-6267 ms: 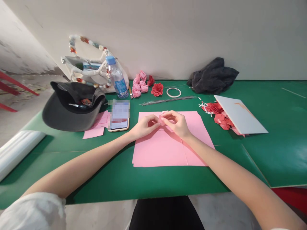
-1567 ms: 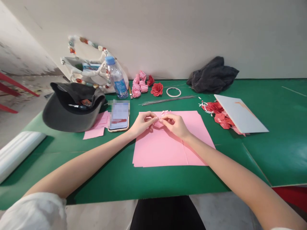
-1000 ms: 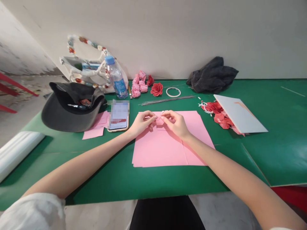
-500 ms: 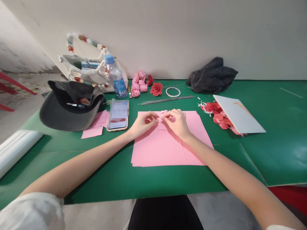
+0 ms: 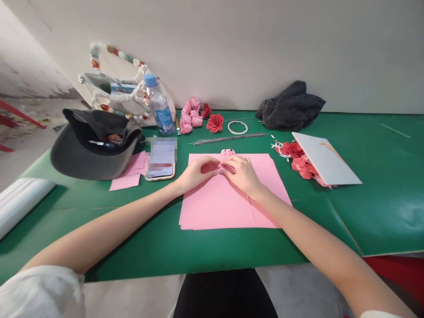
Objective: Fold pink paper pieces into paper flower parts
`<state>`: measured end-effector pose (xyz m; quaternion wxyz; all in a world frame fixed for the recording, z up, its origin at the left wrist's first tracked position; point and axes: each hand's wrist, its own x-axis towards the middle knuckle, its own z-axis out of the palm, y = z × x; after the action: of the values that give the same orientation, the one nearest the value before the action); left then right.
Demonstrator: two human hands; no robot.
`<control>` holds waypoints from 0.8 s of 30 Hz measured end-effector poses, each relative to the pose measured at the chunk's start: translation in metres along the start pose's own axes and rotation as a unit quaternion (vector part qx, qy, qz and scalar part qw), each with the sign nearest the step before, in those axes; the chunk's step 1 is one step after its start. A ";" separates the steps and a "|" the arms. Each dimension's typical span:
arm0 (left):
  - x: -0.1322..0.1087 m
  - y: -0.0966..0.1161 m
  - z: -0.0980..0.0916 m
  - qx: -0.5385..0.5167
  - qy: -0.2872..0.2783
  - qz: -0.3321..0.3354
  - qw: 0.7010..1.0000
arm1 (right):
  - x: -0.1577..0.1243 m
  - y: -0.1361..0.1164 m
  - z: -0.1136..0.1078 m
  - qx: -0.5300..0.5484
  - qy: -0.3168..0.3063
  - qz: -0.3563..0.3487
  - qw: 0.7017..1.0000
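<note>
My left hand [image 5: 198, 175] and my right hand [image 5: 240, 173] meet over the far half of a stack of pink paper sheets [image 5: 212, 212]. Thumbs and fingertips of both are pinched together on a small pink paper piece [image 5: 218, 167], which blends with the sheets beneath, so its shape is hard to make out. Just past my right fingers sits a crumpled pink paper flower [image 5: 227, 153], partly covered by them; I cannot tell whether it joins the pinched piece. A thin pink strip [image 5: 251, 211] lies on the stack near my right wrist.
Behind the stack lie thin wires [image 5: 232, 138], a tape roll [image 5: 237, 127], pink paper flowers [image 5: 191, 117] and a red one [image 5: 214, 123]. A phone [image 5: 161, 159], cap [image 5: 96, 145] and bottle [image 5: 160, 108] stand left. Right are a white board [image 5: 326, 159] over red flowers [image 5: 303, 167] and dark cloth [image 5: 291, 108].
Both hands have come slightly nearer to me, fingertips closer together. More of the pink paper flower shows beyond the right fingers. The whole view has shifted slightly.
</note>
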<state>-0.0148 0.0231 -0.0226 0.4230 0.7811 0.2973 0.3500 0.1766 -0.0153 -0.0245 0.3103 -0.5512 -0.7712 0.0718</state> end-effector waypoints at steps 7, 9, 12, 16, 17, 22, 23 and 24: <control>-0.001 0.002 0.000 -0.048 0.027 -0.031 0.998 | -0.001 0.000 0.000 -0.007 0.027 -0.053 0.998; -0.002 0.006 -0.001 -0.045 0.019 -0.042 0.998 | -0.002 -0.002 -0.002 0.022 0.034 -0.064 0.997; -0.002 0.011 -0.001 -0.054 0.027 -0.058 0.997 | -0.003 -0.005 -0.004 0.087 0.052 -0.062 0.993; -0.001 0.011 -0.002 -0.094 0.054 -0.072 0.991 | -0.003 -0.005 -0.003 0.209 0.088 -0.015 0.974; -0.001 0.011 -0.002 -0.112 0.056 -0.079 0.989 | -0.002 -0.004 -0.002 0.231 0.089 -0.001 0.969; 0.000 0.008 -0.005 -0.134 0.050 -0.087 0.986 | -0.002 -0.001 0.000 0.280 0.051 0.023 0.958; 0.000 0.008 -0.005 -0.129 0.040 -0.084 0.987 | -0.002 -0.001 0.000 0.279 0.050 0.020 0.959; 0.000 0.009 -0.006 -0.128 0.027 -0.083 0.988 | -0.002 -0.001 0.000 0.273 0.053 0.017 0.960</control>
<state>-0.0180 0.0213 -0.0131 0.5391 0.6833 0.3248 0.3700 0.1763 -0.0174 -0.0254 0.4880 -0.4616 -0.6951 0.2562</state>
